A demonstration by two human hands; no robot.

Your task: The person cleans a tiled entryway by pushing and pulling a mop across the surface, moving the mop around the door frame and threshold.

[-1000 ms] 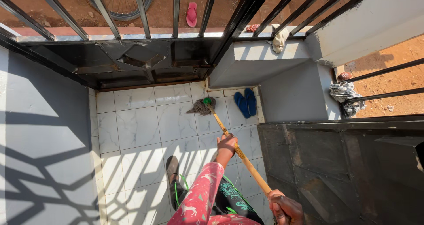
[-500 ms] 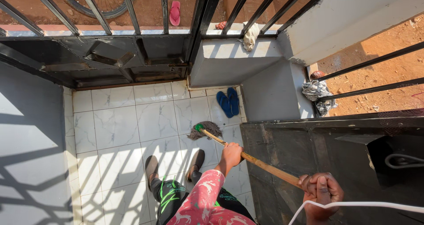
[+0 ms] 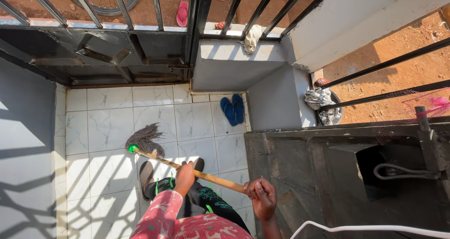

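I hold a mop with a wooden handle [image 3: 159,160] and a grey string head [image 3: 145,139] on a green socket. The head lies on the white tiled floor [image 3: 108,126], left of my feet. My left hand [image 3: 184,178] grips the handle at mid-length, its sleeve pink and patterned. Further right, my right hand [image 3: 260,197] is closed around the handle's upper end. The handle slants from lower right up to the left.
A pair of blue flip-flops [image 3: 233,108] lies by the grey wall step [image 3: 239,70]. A black metal gate [image 3: 117,56] closes the far side. A dark metal door [image 3: 300,173] stands at the right. A white cable [image 3: 356,228] crosses the bottom right.
The mop head has swept across the tiles from the far corner near the flip-flops to the left, close to my feet. Both hands moved left with the handle.
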